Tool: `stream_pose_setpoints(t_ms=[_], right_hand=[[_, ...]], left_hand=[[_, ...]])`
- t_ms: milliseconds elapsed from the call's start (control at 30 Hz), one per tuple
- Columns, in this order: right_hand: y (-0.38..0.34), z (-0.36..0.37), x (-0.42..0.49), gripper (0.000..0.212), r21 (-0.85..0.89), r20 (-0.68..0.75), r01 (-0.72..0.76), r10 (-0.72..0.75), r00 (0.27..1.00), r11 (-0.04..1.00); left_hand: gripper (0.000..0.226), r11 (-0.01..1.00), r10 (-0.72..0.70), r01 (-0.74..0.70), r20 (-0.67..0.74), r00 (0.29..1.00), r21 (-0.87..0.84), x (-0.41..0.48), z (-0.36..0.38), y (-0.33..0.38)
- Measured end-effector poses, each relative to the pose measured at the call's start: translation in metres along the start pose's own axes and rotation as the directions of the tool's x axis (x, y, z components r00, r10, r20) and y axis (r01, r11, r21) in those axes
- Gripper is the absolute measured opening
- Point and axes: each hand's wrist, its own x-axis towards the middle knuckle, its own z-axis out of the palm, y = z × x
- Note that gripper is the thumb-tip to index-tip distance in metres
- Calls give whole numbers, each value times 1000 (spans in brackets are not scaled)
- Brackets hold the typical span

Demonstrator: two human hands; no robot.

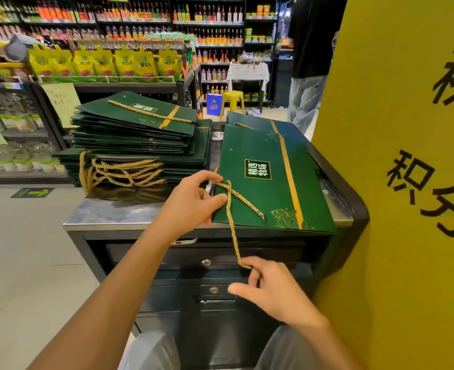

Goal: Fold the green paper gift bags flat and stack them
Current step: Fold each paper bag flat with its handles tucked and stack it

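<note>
Shop aisles ring the black cabinet (247,316) in front of my knees, its drawers fitted with small round locks. Closest to me, my right hand (271,287) pinches the loose end of a twisted gold cord (232,222), fingers curled around it below the counter edge. The cord runs taut up to my left hand (193,201), which pinches it between thumb and forefinger at the left edge of a green gift bag (268,182). That bag lies flat on the right side of the brushed steel counter top (108,212), its glossy paper printed with a gold stripe, a gold line drawing at the near corner and a small boxed label. More flat green paper shows beneath its far end. To the left, well apart from my hands, sits a tall stack (140,140) of flattened green bags, rope handles spilling over its near side. A smooth yellow pillar (394,182) with black characters fills the right. Farther off stand a yellow plastic stool (232,98), a rack of yellow pouches (100,65), shelves of bottles (207,36), and a person (308,62) in dark top and pale trousers.
</note>
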Motion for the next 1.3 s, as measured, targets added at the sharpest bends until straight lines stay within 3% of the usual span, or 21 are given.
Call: stream_pose_setpoints(t_ms=[100, 267, 367, 433, 567, 700, 900, 1167, 1233, 1300], right_hand=[[6, 12, 13, 17, 25, -82, 12, -10, 997, 1000], [8, 13, 19, 14, 118, -89, 21, -10, 996, 993], [12, 17, 20, 39, 183, 85, -33, 17, 996, 983], [13, 23, 21, 44, 205, 168, -39, 4, 986, 978], [11, 31, 20, 14, 249, 117, -17, -12, 993, 968], [-5, 20, 13, 14, 317, 116, -42, 5, 993, 947], [-46, -36, -13, 12, 399, 111, 87, -142, 984, 913], [-90, -130, -16, 7, 401, -247, 238, -146, 958, 884], [-93, -150, -6, 6, 317, -230, 206, -136, 964, 926], [-92, -166, 3, 7, 133, -126, 162, -145, 981, 978]], left_hand=[[33, 1000, -5, 5, 2, 1000, -4, 0, -1, -2], [33, 1000, -14, 14, 19, 1000, -13, 1, -2, -1], [32, 1000, -6, 6, 18, 1000, -1, 1, -1, -2], [32, 1000, -1, 1, 14, 1000, 3, 1, -2, -2], [33, 1000, 3, -3, 8, 1000, 4, 0, -2, -2], [33, 1000, -3, 3, 8, 1000, -12, 1, -2, -2], [25, 1000, -2, 3, 11, 1000, -31, 0, -2, -2], [18, 997, -30, 35, 77, 997, -68, -9, -6, 6], [18, 993, -48, 59, 112, 993, -100, -18, -6, 9], [19, 990, -47, 63, 127, 991, -125, -29, -4, 11]])
